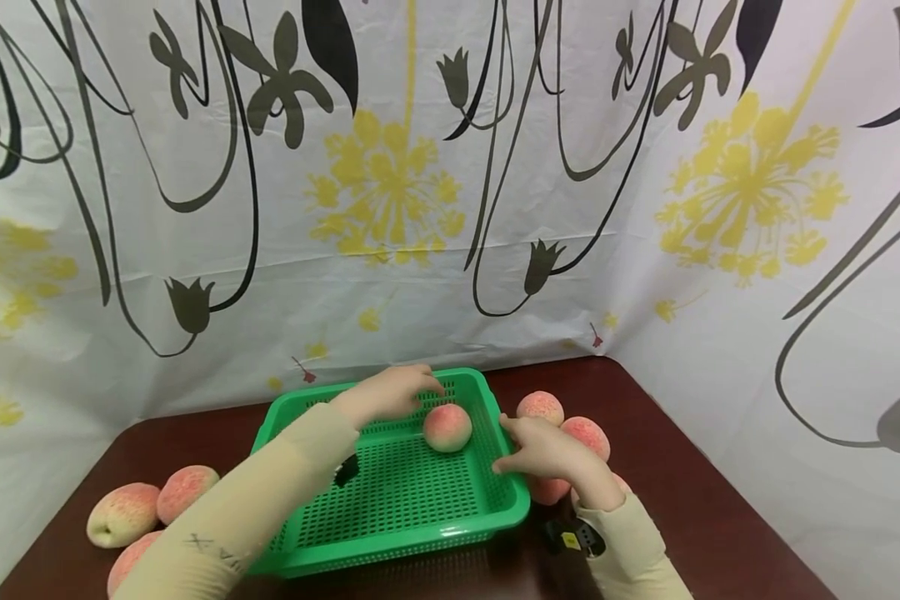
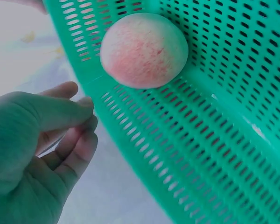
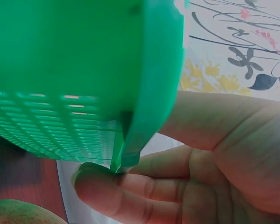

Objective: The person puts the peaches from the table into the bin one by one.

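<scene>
A green plastic basket (image 1: 390, 546) with slotted sides and floor stands on the table. One pink and pale peach (image 1: 447, 428) lies in its far right corner. My left hand (image 1: 390, 393) hovers over the far side of the basket, just left of that peach. In the left wrist view its fingers (image 2: 79, 151) are loosely bent, thumb close to them, with nothing held. My right hand (image 1: 546, 450) grips the basket's right rim; in the right wrist view the thumb passes behind the rim and a fingertip (image 3: 100, 189) meets its lower edge.
Several peaches lie right of the basket, such as one peach (image 1: 540, 407) by its far corner, partly hidden by my right hand. More lie at the left, including a yellowish peach (image 1: 123, 515). A patterned cloth (image 1: 390, 308) hangs behind the dark table (image 1: 675, 467).
</scene>
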The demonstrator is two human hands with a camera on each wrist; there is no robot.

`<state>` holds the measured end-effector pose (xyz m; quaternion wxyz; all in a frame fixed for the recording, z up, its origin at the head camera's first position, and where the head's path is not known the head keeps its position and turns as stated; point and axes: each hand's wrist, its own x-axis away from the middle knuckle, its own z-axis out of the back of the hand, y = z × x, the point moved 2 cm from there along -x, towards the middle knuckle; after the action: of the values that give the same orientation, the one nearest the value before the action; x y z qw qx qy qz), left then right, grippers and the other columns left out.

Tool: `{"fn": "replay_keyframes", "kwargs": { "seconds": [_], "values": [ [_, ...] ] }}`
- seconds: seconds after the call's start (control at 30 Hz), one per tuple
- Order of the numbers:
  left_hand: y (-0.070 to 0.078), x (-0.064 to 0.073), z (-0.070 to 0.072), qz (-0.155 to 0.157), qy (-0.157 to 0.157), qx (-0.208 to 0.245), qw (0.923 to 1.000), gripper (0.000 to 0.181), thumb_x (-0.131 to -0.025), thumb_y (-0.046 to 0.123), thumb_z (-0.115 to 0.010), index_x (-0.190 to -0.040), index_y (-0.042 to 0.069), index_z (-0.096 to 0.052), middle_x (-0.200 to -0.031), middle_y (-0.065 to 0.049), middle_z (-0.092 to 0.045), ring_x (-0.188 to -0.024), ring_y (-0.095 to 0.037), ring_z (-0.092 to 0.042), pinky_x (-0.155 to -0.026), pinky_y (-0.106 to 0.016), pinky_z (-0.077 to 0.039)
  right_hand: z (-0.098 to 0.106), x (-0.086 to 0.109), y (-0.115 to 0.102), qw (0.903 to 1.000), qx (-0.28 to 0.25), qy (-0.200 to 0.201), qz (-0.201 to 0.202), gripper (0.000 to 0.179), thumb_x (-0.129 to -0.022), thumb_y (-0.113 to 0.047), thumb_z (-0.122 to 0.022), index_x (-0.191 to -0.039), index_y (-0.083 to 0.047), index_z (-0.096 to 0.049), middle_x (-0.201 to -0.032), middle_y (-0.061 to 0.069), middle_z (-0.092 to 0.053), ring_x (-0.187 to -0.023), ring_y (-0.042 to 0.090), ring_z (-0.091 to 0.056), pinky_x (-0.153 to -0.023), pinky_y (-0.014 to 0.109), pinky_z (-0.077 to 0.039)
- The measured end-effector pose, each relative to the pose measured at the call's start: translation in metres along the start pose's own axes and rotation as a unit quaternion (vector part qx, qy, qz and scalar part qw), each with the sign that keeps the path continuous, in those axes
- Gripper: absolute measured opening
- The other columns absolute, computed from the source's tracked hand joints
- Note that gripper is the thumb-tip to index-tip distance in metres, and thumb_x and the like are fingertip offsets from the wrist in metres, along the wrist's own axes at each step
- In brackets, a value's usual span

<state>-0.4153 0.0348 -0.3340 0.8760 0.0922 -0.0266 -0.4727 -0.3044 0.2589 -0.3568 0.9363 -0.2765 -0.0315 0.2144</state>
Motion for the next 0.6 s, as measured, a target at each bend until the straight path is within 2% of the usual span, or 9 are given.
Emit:
{"fn": "replay_keyframes", "kwargs": {
  "seconds": [0.1, 0.2, 0.3, 0.47, 0.6],
  "values": [
    [0.000, 0.021, 0.015, -0.011, 0.009, 0.001, 0.9999, 0.037, -0.088, -0.005, -0.066, -0.120, 0.014, -0.068, -0.118, -0.003, -0.060, -0.112, -0.021, -0.057, -0.089, -0.035, -0.050, 0.001, 0.002, 0.000, 1.0000, -0.003, 0.000, -0.004, 0.077, -0.081, -0.018, -0.078, -0.138, 0.016, -0.040, -0.074, -0.003, -0.058, -0.065, 0.010, -0.051, -0.062, 0.028, -0.043],
    [-0.004, 0.048, 0.034, -0.002, 0.019, -0.002, 0.9998, 0.035, -0.087, -0.002, -0.068, -0.117, 0.016, -0.069, -0.118, -0.001, -0.061, -0.113, -0.023, -0.057, -0.089, -0.036, -0.050, 0.004, 0.001, 0.000, 0.9999, -0.002, -0.002, -0.011, 0.077, -0.082, -0.018, -0.077, -0.139, 0.016, -0.039, -0.075, -0.002, -0.058, -0.066, 0.011, -0.051, -0.062, 0.028, -0.043],
    [-0.011, 0.079, 0.055, 0.003, 0.041, -0.012, 0.9991, 0.031, -0.087, -0.005, -0.067, -0.112, 0.014, -0.071, -0.115, -0.004, -0.063, -0.109, -0.027, -0.059, -0.088, -0.040, -0.051, 0.006, 0.001, 0.001, 0.9999, -0.002, 0.001, -0.015, 0.077, -0.082, -0.018, -0.077, -0.139, 0.017, -0.039, -0.071, -0.002, -0.056, -0.063, 0.011, -0.050, -0.060, 0.028, -0.042],
    [-0.031, 0.145, 0.083, 0.040, 0.091, -0.014, 0.9949, 0.033, -0.089, -0.011, -0.057, -0.107, 0.013, -0.073, -0.110, -0.005, -0.066, -0.104, -0.031, -0.061, -0.084, -0.046, -0.051, 0.004, 0.000, 0.000, 0.9999, -0.008, 0.000, -0.007, 0.075, -0.083, -0.017, -0.077, -0.138, 0.018, -0.039, -0.062, -0.001, -0.051, -0.054, 0.009, -0.047, -0.055, 0.025, -0.039],
    [-0.052, 0.205, 0.090, 0.093, 0.134, -0.021, 0.9864, 0.036, -0.087, -0.012, -0.053, -0.103, 0.014, -0.073, -0.101, 0.000, -0.067, -0.096, -0.028, -0.063, -0.077, -0.043, -0.052, 0.000, 0.001, -0.003, 0.9999, -0.008, -0.006, -0.004, 0.073, -0.083, -0.018, -0.077, -0.136, 0.018, -0.042, -0.067, -0.001, -0.056, -0.057, 0.009, -0.050, -0.056, 0.026, -0.041]
  ]
}}
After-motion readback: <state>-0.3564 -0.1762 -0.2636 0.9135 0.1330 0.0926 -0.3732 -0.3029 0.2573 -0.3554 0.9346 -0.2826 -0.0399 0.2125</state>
